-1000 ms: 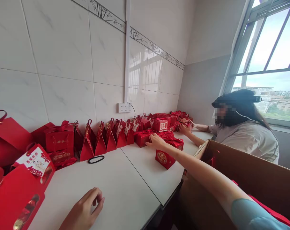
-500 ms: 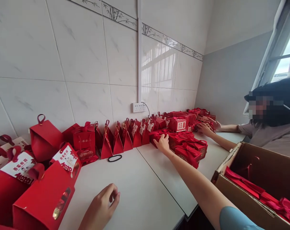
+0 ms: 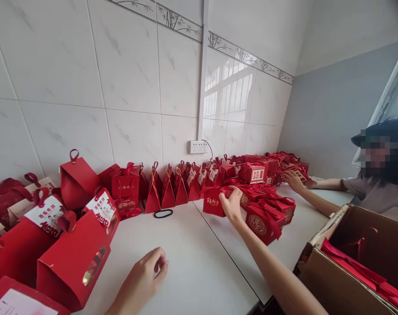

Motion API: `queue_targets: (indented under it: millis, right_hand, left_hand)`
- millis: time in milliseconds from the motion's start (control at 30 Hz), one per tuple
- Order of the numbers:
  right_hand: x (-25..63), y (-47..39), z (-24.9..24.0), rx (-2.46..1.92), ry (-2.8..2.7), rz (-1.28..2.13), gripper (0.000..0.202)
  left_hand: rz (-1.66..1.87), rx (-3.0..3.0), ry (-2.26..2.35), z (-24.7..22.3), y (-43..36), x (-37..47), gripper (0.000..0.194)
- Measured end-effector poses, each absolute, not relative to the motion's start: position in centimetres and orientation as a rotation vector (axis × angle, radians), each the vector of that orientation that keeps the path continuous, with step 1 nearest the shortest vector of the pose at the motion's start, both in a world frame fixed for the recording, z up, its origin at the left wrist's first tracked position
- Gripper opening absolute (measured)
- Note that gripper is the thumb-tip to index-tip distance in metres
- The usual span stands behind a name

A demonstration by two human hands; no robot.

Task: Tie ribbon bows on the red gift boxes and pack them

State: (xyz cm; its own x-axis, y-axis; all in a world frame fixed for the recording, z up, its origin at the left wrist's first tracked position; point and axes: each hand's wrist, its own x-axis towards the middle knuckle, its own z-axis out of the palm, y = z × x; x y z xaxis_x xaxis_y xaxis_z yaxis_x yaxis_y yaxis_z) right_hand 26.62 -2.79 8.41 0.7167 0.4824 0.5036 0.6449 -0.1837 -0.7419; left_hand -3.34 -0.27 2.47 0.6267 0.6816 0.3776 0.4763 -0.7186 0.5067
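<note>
The right hand (image 3: 230, 204) has its grip clamped on a red box (image 3: 213, 205) at its upper right edge, over the worktop (image 3: 185, 253) near the seam, just left of the gold-print boxes (image 3: 258, 223). The left hand (image 3: 145, 274) is empty and loosely curled; whether its grip meets, I cannot tell. A black band (image 3: 163, 213) lies near the triangular boxes (image 3: 167, 192); a carton (image 3: 312, 267) stands at the right
</note>
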Motion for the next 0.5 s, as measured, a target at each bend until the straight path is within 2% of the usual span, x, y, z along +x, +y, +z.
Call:
queue_targets:
  millis: [100,200,267,367,500]
  right_hand:
    - [22.1,-3.1,8.6,-1.644,-1.132,-0.154,0.039]
    - [18.5,-2.5,8.3,-1.208,-1.458,-0.218,0.047]
    - [17.1,-1.9,7.3,-0.983,-1.635,-0.195,0.053]
    - [16.3,-1.2,5.0,-0.947,-1.853,0.123,0.064]
    - [16.6,-1.1,2.8,-1.078,-1.908,0.546,0.085]
  left_hand:
    - [0.841,2.369,1.005,2.3,0.0,-3.1,0.018]
    - [1.060,2.052,1.089,2.2,0.9,-3.1,0.012]
    - [1.282,1.683,1.172,2.1,2.0,-3.6,0.022]
    - [1.406,1.448,1.306,1.8,3.9,-5.0,0.028]
    - [1.426,1.304,1.324,1.4,5.1,-6.2,0.027]
